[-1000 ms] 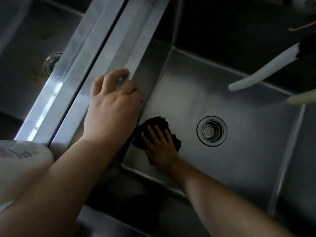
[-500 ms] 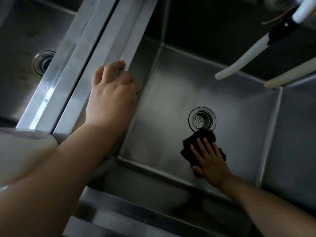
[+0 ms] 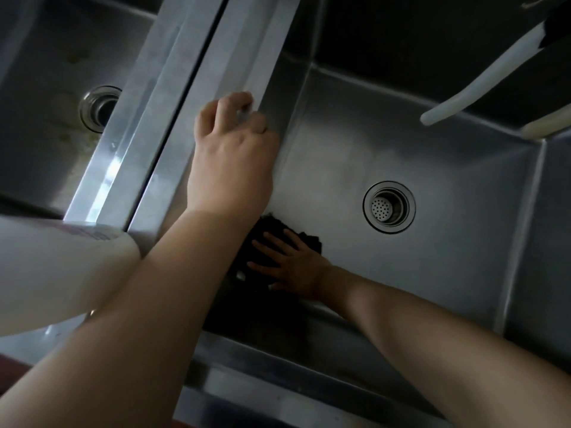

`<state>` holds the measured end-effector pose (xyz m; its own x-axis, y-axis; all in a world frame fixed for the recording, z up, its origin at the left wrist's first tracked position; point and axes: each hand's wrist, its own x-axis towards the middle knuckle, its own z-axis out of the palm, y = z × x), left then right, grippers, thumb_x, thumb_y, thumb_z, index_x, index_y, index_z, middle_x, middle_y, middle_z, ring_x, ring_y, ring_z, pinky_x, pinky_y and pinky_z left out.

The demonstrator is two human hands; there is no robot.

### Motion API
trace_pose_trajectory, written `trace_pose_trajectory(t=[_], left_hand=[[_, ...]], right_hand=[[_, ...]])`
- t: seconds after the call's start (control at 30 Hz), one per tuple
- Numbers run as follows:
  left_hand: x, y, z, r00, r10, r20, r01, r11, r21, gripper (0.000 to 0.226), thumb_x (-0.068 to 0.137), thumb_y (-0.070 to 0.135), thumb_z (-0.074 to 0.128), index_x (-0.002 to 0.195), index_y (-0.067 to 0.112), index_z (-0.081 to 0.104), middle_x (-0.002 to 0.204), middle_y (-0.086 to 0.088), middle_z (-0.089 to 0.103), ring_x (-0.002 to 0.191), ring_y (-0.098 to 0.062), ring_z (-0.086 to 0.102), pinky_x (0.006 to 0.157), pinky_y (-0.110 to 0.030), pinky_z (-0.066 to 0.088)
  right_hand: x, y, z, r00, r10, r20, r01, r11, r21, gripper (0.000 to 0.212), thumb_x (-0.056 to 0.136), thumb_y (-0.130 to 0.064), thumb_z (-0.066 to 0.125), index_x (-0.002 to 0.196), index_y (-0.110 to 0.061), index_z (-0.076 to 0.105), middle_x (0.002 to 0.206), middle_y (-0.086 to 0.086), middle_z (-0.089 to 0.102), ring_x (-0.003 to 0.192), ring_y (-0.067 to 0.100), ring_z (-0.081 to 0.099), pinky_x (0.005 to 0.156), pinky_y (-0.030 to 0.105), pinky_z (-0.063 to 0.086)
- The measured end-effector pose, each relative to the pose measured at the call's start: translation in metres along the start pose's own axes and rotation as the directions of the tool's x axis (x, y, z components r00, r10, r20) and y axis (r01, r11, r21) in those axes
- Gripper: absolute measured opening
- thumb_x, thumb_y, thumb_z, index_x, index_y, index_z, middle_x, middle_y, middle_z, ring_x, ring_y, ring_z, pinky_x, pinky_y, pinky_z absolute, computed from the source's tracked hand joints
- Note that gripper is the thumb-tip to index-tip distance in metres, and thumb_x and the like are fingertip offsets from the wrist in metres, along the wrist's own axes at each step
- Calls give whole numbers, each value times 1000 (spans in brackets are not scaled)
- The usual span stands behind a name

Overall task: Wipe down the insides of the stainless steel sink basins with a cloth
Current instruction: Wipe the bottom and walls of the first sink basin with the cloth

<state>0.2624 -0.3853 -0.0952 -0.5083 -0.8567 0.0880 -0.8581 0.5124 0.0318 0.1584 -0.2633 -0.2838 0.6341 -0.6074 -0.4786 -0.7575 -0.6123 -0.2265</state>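
Note:
A dark cloth [image 3: 272, 230] lies on the floor of the right sink basin [image 3: 432, 156], in its near left corner. My right hand [image 3: 290, 264] presses flat on the cloth with fingers spread and straight. My left hand [image 3: 231, 149] rests on the steel divider [image 3: 197, 97] between the two basins, fingers curled over its inner edge. My left forearm hides part of the cloth. The basin's round drain strainer [image 3: 388, 207] sits to the right of the cloth.
The left basin [image 3: 46, 88] with its own drain [image 3: 100, 108] lies beyond the divider. Two white hose ends [image 3: 482, 91] hang over the right basin's far right corner. A white rounded object [image 3: 55, 267] sits at the left edge. The front rim [image 3: 278, 381] runs below.
My right hand has slid the cloth left across the basin floor, from beside the drain back to the near left corner. My left hand stays on the divider.

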Motion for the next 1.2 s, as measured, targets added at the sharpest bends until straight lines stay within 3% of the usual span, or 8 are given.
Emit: trace_pose_trajectory(t=[0.2,0.33,0.47,0.6,0.67,0.77,1.0,1.2], left_hand=[[0,2,2,999,17,-31,-16,1000,11,19,82,13,52,86,13,71,100,-5,68,125,-36,42,102,-51,28],[-4,6,2,996,41,-73,-36,996,77,17,82,13,55,84,9,72,97,-9,69,123,-37,46,100,-46,27],[-7,15,0,988,89,-123,-78,992,97,18,82,12,55,82,4,72,92,-16,68,120,-38,51,100,-45,30],[-15,42,5,977,166,-136,-160,986,53,15,79,12,57,78,7,71,87,-14,68,118,-35,54,102,-43,32],[-24,68,15,978,199,-57,-201,979,-19,16,77,13,58,82,9,73,93,-12,70,119,-35,54,103,-45,33],[-37,103,31,965,250,82,-245,967,-65,20,77,18,58,88,11,74,102,-10,70,124,-34,50,104,-47,31],[-58,128,51,929,206,307,-191,978,-80,20,83,19,60,96,14,74,107,-5,70,130,-29,44,105,-37,18],[-56,129,57,927,144,345,-122,989,-86,27,80,20,53,94,11,74,102,-7,71,128,-30,47,103,-40,28]], right_hand=[[-14,-9,4,995,-98,-4,98,995,10,55,101,-35,32,150,-36,6,160,2,-7,145,28,-13,113,51,-16],[-69,11,27,995,-100,28,100,995,9,60,99,-35,38,150,-36,5,159,0,-8,142,27,-19,106,47,-27],[-144,39,55,1000,23,21,-22,999,-42,64,94,-51,40,149,-36,9,156,0,-5,140,30,-15,108,56,-19],[-198,59,69,959,283,19,-284,958,42,79,76,-58,64,144,-30,35,152,5,29,138,34,29,111,58,18],[-215,72,81,930,365,45,-367,922,121,81,86,-57,52,148,-34,6,157,2,0,144,34,-1,115,51,-8],[-236,95,101,843,532,76,-537,832,141,74,93,-61,28,136,-38,-27,146,-1,-34,130,25,-41,104,41,-33],[-277,117,117,454,857,244,-881,392,264,73,92,-63,16,138,-29,-30,145,0,-38,139,23,-31,107,42,-25],[-262,76,121,397,825,403,-903,273,331,80,93,-63,17,136,-21,-35,143,10,-44,133,31,-39,104,51,-25]])
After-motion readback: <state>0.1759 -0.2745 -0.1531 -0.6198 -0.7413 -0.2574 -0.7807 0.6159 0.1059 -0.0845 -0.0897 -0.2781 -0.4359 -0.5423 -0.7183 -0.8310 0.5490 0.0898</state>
